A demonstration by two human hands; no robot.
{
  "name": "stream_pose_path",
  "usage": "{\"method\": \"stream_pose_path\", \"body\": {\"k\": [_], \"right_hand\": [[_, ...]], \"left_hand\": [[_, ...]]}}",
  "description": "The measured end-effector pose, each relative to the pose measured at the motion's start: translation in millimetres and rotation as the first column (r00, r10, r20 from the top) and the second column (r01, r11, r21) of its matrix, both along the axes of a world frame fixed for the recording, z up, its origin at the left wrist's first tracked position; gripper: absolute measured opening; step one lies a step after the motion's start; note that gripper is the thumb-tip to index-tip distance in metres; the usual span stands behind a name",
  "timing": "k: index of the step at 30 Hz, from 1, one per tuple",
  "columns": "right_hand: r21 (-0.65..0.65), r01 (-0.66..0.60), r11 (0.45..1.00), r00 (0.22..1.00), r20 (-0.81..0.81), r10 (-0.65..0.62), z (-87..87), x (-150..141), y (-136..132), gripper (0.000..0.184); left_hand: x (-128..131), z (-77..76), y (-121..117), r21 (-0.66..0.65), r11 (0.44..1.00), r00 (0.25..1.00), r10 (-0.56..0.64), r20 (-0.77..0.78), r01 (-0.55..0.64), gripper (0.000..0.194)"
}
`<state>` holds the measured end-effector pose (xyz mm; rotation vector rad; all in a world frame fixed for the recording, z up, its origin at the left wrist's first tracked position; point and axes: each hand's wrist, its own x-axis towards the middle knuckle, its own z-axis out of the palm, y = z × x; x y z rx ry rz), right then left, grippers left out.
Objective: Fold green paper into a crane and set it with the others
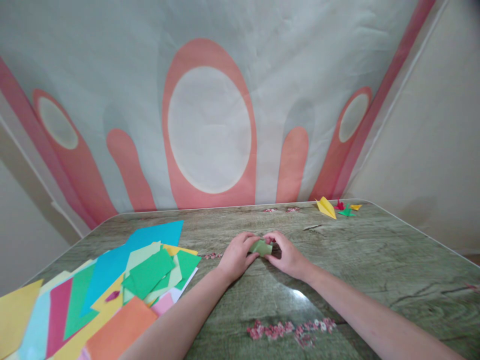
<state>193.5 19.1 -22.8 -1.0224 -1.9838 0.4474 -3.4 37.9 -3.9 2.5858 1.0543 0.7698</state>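
Observation:
A small folded green paper [261,247] rests on the wood-grain table [375,270], held between both hands at the table's middle. My left hand [237,256] pinches its left end with curled fingers. My right hand [284,254] presses its right end, fingers bent over it. Both forearms reach in from the bottom edge.
A spread of coloured paper sheets [112,285] covers the table's left side, blue, green, yellow, pink and orange. A yellow folded paper [326,207] and small red [339,204] and green [346,212] folded figures sit at the far right. A pink-and-white patterned backdrop hangs behind.

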Motion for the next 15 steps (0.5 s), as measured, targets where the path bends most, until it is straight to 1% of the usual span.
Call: {"method": "stream_pose_path", "body": {"k": [6, 8, 12, 13, 15], "right_hand": [[-0.025, -0.027, 0.999, 0.999, 0.025, 0.028, 3.6, -1.6, -3.6, 0.039], [-0.019, -0.024, 1.000, 0.999, 0.034, 0.025, 4.4, -1.9, -3.9, 0.038], [-0.005, -0.004, 1.000, 0.999, 0.049, 0.004, 5.0, -1.5, -3.8, 0.037], [0.000, -0.003, 1.000, 0.999, 0.054, 0.003, 5.1, -1.2, -3.8, 0.037], [0.012, -0.011, 1.000, 0.998, 0.065, 0.010, 5.3, -0.9, -4.1, 0.038]], "left_hand": [[0.5, 2.4, -2.7, -0.017, 1.000, 1.000, 0.000, 0.009, 0.001, 0.041], [0.5, 2.0, -3.0, 0.006, 1.000, 1.000, 0.001, 0.013, -0.001, 0.039], [0.4, 1.5, -3.1, 0.076, 0.997, 1.000, -0.009, 0.010, 0.008, 0.029], [0.5, 1.5, -3.1, 0.088, 0.996, 1.000, -0.013, 0.011, 0.013, 0.030], [0.8, 1.8, -3.3, 0.102, 0.994, 1.000, -0.030, 0.011, 0.028, 0.037]]}}
